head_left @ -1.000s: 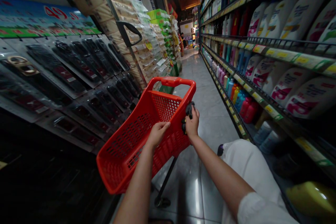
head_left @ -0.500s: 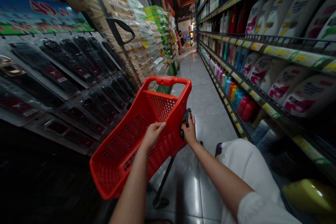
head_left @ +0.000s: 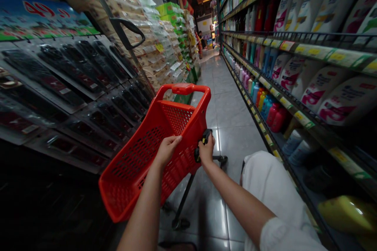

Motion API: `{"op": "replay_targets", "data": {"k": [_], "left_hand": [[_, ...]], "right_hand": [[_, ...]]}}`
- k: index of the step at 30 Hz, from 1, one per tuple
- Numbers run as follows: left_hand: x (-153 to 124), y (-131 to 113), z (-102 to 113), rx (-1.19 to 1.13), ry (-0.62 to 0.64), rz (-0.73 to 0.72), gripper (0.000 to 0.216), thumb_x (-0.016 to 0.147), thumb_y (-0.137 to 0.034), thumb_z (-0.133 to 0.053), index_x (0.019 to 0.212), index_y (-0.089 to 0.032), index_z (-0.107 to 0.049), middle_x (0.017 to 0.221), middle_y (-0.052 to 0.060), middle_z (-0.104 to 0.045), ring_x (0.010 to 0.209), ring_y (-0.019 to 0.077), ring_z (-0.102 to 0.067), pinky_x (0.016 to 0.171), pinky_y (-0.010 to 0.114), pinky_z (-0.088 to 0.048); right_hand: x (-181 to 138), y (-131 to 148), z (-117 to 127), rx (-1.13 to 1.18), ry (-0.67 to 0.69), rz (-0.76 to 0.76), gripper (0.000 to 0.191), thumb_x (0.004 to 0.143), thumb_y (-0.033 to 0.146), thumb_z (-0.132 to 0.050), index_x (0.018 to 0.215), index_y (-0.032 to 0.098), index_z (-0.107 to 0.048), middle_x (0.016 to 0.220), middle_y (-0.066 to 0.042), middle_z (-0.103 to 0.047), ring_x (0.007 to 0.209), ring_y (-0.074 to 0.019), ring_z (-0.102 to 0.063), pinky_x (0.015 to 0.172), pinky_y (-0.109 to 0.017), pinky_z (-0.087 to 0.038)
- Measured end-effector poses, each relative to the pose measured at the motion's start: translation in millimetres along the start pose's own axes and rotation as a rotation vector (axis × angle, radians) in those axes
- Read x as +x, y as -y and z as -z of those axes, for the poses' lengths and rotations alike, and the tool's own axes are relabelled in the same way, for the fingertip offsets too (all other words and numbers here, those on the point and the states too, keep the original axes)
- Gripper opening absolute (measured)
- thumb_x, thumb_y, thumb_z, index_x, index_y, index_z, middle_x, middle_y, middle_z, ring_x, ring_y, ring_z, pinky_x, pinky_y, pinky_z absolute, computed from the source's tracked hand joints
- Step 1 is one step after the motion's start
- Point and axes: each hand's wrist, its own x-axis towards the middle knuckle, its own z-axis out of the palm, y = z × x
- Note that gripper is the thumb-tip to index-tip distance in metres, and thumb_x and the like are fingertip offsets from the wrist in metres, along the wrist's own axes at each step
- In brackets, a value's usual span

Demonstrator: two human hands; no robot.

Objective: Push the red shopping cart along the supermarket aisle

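A red plastic shopping cart (head_left: pixel 129 157) with perforated sides stands tilted in view before me, its basket bare inside where I can see. My left hand (head_left: pixel 168 150) is closed over the near rim of the basket, thumb on top. At the basket's outer side, below the handle end, my right hand (head_left: pixel 206 147) is wrapped round a black object with a yellow part (head_left: pixel 198 154). That object is close against the cart wall; its kind is hard to make out, and the hand hides part of it.
Shelves of shampoo bottles (head_left: pixel 338 102) run along the right. Packaged goods hang on a rack (head_left: pixel 67 74) at left, with stacked paper packs (head_left: pixel 141 35) behind. The tiled aisle floor (head_left: pixel 229 106) leads back to a distant person (head_left: pixel 202 39). Cart casters (head_left: pixel 180 223) show below.
My right hand and the black object have shifted slightly left and down along the cart's side, with its fingers closing more round the object. My left hand stays on the rim.
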Motion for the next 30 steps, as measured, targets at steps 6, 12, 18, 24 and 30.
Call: {"op": "replay_targets", "data": {"k": [6, 12, 18, 24, 30], "left_hand": [[8, -5, -8, -0.04, -0.029, -0.018, 0.055, 0.062, -0.065, -0.071, 0.06, -0.01, -0.066, 0.054, 0.001, -0.054, 0.055, 0.0113, -0.044, 0.057, 0.025, -0.035], [10, -6, -14, -0.064, 0.007, -0.03, 0.057, 0.063, -0.067, -0.07, 0.06, -0.011, -0.063, 0.055, 0.0, -0.051, 0.057, 0.0108, -0.041, 0.056, 0.025, -0.032], [12, -5, -13, -0.053, -0.021, -0.053, 0.059, 0.062, -0.069, -0.067, 0.048, -0.016, -0.045, 0.049, -0.005, -0.032, 0.052, 0.0072, -0.026, 0.052, 0.024, -0.021], [15, -3, -11, -0.016, -0.04, -0.032, 0.059, 0.062, -0.069, -0.066, 0.048, -0.018, -0.04, 0.049, -0.006, -0.028, 0.051, 0.0068, -0.023, 0.05, 0.024, -0.019], [12, -2, -11, -0.022, -0.03, -0.026, 0.058, 0.063, -0.069, -0.066, 0.051, -0.017, -0.043, 0.051, -0.005, -0.031, 0.052, 0.0069, -0.025, 0.049, 0.024, -0.019]], "right_hand": [[-4, 57, -1, 0.068, 0.077, 0.159, 0.068, 0.078, 0.014, -0.051, 0.144, 0.022, -0.042, 0.148, -0.011, -0.031, 0.139, -0.0222, -0.035, 0.117, -0.039, -0.03], [7, 65, 5, 0.029, 0.099, 0.232, 0.066, 0.072, 0.006, -0.05, 0.136, 0.021, -0.053, 0.138, -0.011, -0.037, 0.133, -0.0227, -0.039, 0.116, -0.04, -0.031], [-27, 55, 10, -0.041, 0.198, 0.339, 0.068, 0.071, 0.004, -0.047, 0.136, 0.022, -0.055, 0.132, -0.01, -0.045, 0.128, -0.0237, -0.045, 0.113, -0.041, -0.035], [-95, 46, 21, -0.154, 0.414, 0.47, 0.068, 0.066, 0.001, -0.051, 0.129, 0.024, -0.061, 0.135, -0.01, -0.049, 0.123, -0.0267, -0.047, 0.108, -0.045, -0.041], [-93, 46, 33, -0.259, 0.51, 0.575, 0.068, 0.069, -0.001, -0.051, 0.129, 0.031, -0.061, 0.133, -0.006, -0.053, 0.117, -0.0251, -0.05, 0.103, -0.043, -0.046]]}}
